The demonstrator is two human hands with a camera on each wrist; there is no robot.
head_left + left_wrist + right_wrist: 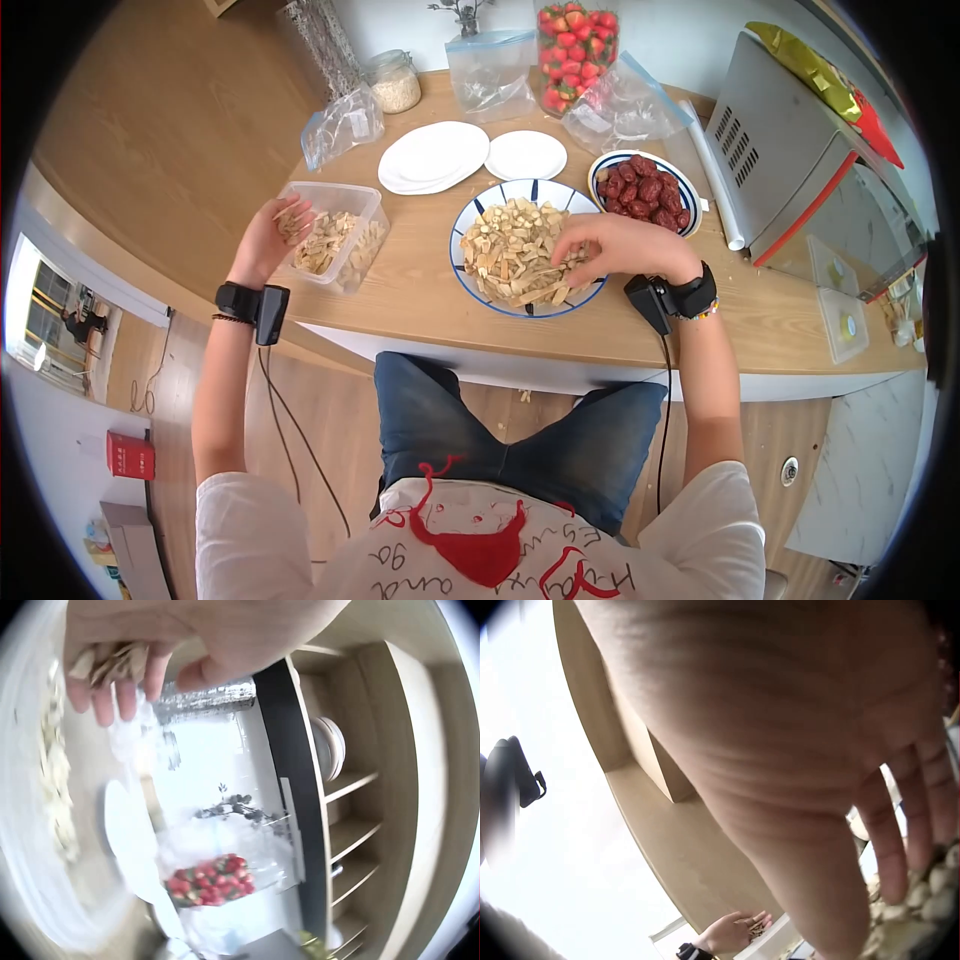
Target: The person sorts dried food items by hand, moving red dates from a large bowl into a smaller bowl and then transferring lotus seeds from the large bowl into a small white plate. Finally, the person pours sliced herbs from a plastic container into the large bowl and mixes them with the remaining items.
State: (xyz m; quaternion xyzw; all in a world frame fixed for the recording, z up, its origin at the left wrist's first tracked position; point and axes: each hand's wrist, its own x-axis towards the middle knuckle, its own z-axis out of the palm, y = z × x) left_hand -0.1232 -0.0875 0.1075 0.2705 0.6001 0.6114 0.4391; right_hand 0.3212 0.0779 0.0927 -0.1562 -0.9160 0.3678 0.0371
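Pale dried slices fill a blue-rimmed white bowl (456,240). My right hand (632,246) reaches over its right side, fingertips among the slices, thumb apart from the fingers; nothing is seen pinched. In the right wrist view the fingers (885,840) point down onto the pieces. To the left, a clear plastic container (368,208) holds more slices. Above its left edge my left hand (265,242) is palm up, a few slices (292,226) lying on loosely extended fingers. The left wrist view shows these slices (112,664) across the fingers of the left hand (187,637).
White plates (434,156) lie behind the bowl, and a bowl of red dates (650,192) stands right of it. Farther back are plastic bags (492,75), a jar (394,82) and strawberries (577,50) in a clear container. A grey appliance (775,130) stands at the right.
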